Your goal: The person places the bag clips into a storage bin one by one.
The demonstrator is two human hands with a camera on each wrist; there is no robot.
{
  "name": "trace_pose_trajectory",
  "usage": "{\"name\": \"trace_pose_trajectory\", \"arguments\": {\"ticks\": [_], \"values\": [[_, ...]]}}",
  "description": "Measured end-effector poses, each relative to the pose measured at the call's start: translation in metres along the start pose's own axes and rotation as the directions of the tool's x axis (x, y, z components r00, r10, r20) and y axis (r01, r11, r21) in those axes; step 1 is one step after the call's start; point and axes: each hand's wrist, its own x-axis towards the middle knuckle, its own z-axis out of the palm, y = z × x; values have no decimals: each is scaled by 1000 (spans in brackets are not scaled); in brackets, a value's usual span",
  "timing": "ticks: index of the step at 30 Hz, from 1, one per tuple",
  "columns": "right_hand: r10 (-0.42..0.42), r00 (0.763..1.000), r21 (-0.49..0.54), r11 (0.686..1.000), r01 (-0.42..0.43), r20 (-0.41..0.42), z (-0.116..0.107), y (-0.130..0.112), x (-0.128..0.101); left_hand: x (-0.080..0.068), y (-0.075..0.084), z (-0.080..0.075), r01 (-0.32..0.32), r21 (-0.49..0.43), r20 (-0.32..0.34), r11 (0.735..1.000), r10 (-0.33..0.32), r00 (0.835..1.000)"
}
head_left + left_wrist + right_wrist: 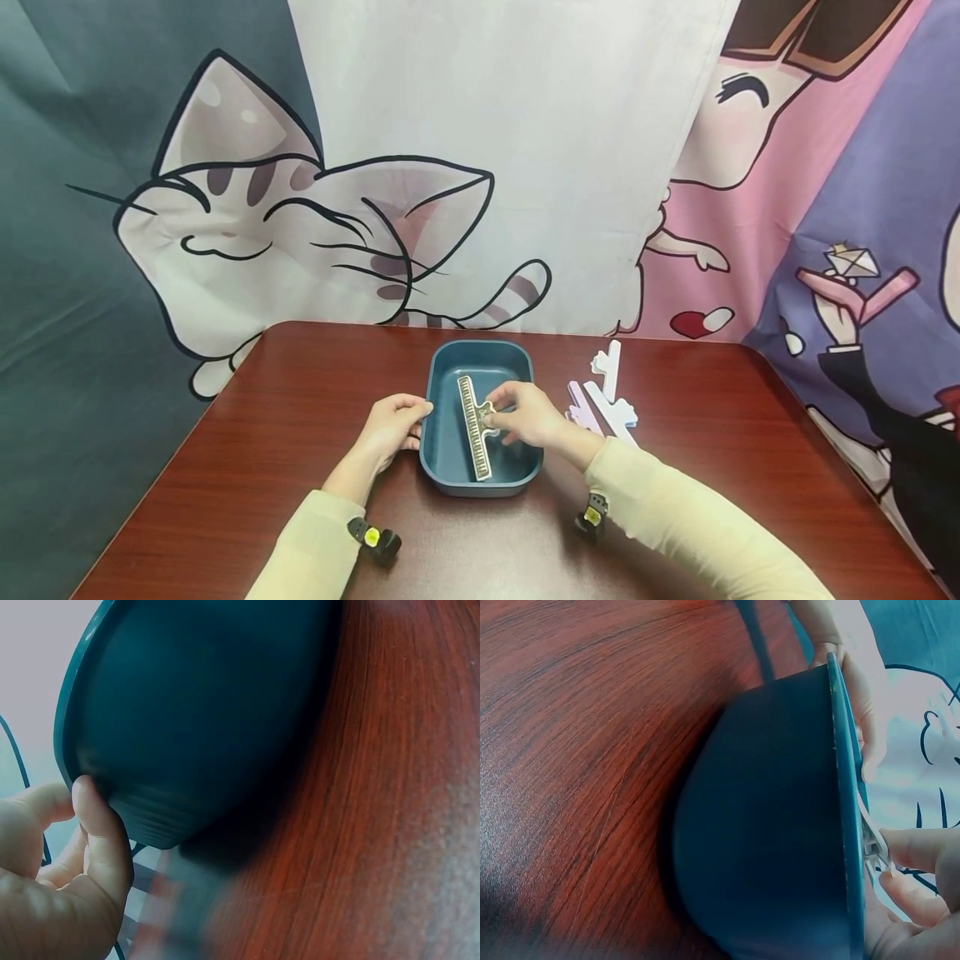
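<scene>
A deep blue rectangular tub (pixel 442 367) stands upright on the table. My left hand (pixel 393 429) grips its left rim between thumb and fingers; in the left wrist view the left hand (pixel 67 877) pinches the tub's edge (pixel 67 712). Inside the tub's outline, my right hand (pixel 525 412) pinches the handle of a long white clip (pixel 474 429) with a dark patterned strip. The clip slants lengthwise along the tub; whether it touches the bottom I cannot tell. In the right wrist view, the tub wall (pixel 772 810) hides most of the clip (pixel 874 844).
Right of the tub lie a purple clip (pixel 583 408), a white clip (pixel 611 412) and another white clip (pixel 612 371) farther back. They rest on the reddish-brown wooden table (pixel 300 375). A printed cloth (pixel 517 125) with cartoon figures hangs behind the table.
</scene>
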Motion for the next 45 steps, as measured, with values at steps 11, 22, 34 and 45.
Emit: {"name": "trace_pose_trajectory", "arguments": {"ticks": [11, 22, 34, 45], "values": [[-3, 1000, 7, 1000, 3, 24, 7, -2, 0, 1, -1, 1, 3, -7, -2, 1000, -3, 1000], [17, 999, 14, 1000, -18, 45, 13, -6, 3, 1, 0, 1, -2, -8, -5, 1000, 2, 1000], [27, 998, -37, 999, -24, 60, 22, -9, 5, 0, -1, 1, -3, -11, -5, 1000, 3, 1000], [26, 996, -54, 998, -22, 84, 28, -6, 10, 1, -1, 1, 0, -7, -5, 1000, 0, 1000]]}}
